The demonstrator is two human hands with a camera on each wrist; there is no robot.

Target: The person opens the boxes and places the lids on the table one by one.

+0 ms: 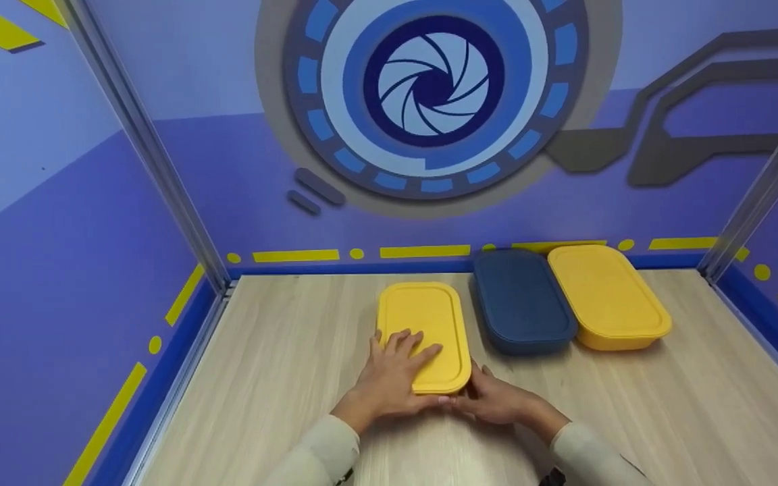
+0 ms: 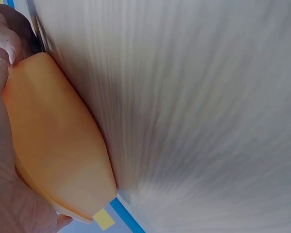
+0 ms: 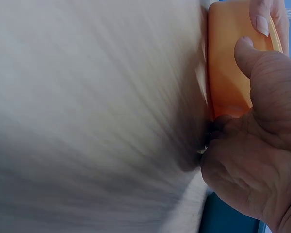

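**Pale sleeves (image 1: 321,449) in front, yellow box (image 1: 433,307) beyond**

The left hand (image 1: 392,379) is lying spread over the yellow box's top, while the right hand (image 1: 497,399) is gripping the near right corner with bent fingers; together, the 2 are probably steadying it from above and beside. It is sitting on the table (image 1: 288,378), left of a navy box (image 1: 524,297) and a second yellow box (image 1: 605,290), which are standing side by side near the back wall (image 1: 227,175), seemingly leaving elbow room.

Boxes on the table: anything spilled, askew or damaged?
Nothing stands out. The yellow box under the left hand, the navy box and the second yellow box sit upright and lidded, with no spill or damage visible. I can't tell how tightly the first is closed.
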